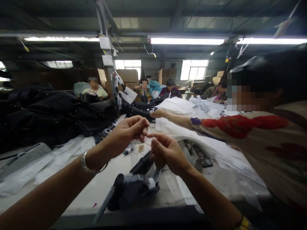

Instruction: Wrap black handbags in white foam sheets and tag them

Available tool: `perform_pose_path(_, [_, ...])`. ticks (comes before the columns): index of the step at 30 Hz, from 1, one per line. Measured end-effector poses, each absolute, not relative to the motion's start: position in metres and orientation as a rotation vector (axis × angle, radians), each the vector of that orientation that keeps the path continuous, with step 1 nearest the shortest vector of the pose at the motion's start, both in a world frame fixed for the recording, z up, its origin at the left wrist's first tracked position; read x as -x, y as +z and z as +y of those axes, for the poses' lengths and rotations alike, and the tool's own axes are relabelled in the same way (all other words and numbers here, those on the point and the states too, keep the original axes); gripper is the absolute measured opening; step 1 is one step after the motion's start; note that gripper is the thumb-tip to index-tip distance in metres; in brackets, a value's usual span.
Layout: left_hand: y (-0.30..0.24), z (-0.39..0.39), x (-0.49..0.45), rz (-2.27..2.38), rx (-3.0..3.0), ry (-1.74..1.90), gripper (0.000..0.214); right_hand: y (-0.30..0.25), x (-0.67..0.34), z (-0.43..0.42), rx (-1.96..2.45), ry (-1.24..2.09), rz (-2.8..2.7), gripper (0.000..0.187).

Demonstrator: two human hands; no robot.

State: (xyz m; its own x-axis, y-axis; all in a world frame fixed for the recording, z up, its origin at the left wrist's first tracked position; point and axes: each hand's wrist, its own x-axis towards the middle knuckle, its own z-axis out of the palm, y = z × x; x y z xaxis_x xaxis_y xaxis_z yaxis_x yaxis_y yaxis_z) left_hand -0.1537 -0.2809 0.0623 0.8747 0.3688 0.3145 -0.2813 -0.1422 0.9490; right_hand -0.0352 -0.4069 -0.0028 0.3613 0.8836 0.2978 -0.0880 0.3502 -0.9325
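My left hand (129,132) and my right hand (166,152) meet above the table, both pinched shut. Between their fingertips runs a thin pale strand (151,131), too fine to name with certainty. A silver bangle (90,166) circles my left wrist. Right below my hands lies a dark folded item wrapped in clear plastic (134,188) with a black handle-like piece (142,163) sticking up from it.
A co-worker in a red-patterned sleeve (242,124) reaches across from the right, hand (159,113) near a heap of black goods (59,115). White sheets (192,108) and plastic bags (43,163) cover the pale table (105,185). Several people sit at the back.
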Motion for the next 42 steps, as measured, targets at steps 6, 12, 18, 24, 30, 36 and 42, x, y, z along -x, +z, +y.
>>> perform_pose_path(6, [-0.001, -0.260, 0.164, 0.186, -2.204, 0.084, 0.029, -0.084, 0.031, -0.468, 1.359, 0.810, -0.679, 0.040])
perform_pose_path(12, [-0.018, -0.242, 0.185, 0.273, -2.369, -0.173, 0.018, -0.134, 0.098, -0.475, 1.476, 1.199, -0.663, 0.050])
perform_pose_path(18, [-0.024, -0.234, 0.182, 0.313, -2.090, -0.458, 0.023, -0.141, 0.151, -0.429, 1.180, 1.167, -0.333, 0.059])
perform_pose_path(24, [-0.023, -0.237, 0.189, 0.351, -2.031, -0.405, 0.028, -0.134, 0.155, -0.418, 1.131, 0.954, -0.364, 0.059])
perform_pose_path(30, [-0.015, -0.244, 0.196, 0.217, -1.867, -0.518, 0.037, -0.116, 0.139, -0.418, 1.195, 0.794, -0.550, 0.048])
perform_pose_path(36, [-0.026, -0.249, 0.197, 0.277, -1.983, -0.260, 0.036, -0.102, 0.123, -0.419, 1.254, 0.859, -0.549, 0.053])
perform_pose_path(42, [-0.024, -0.240, 0.219, 0.428, -2.053, 0.005, 0.039, -0.099, 0.120, -0.432, 1.192, 0.961, -0.749, 0.039])
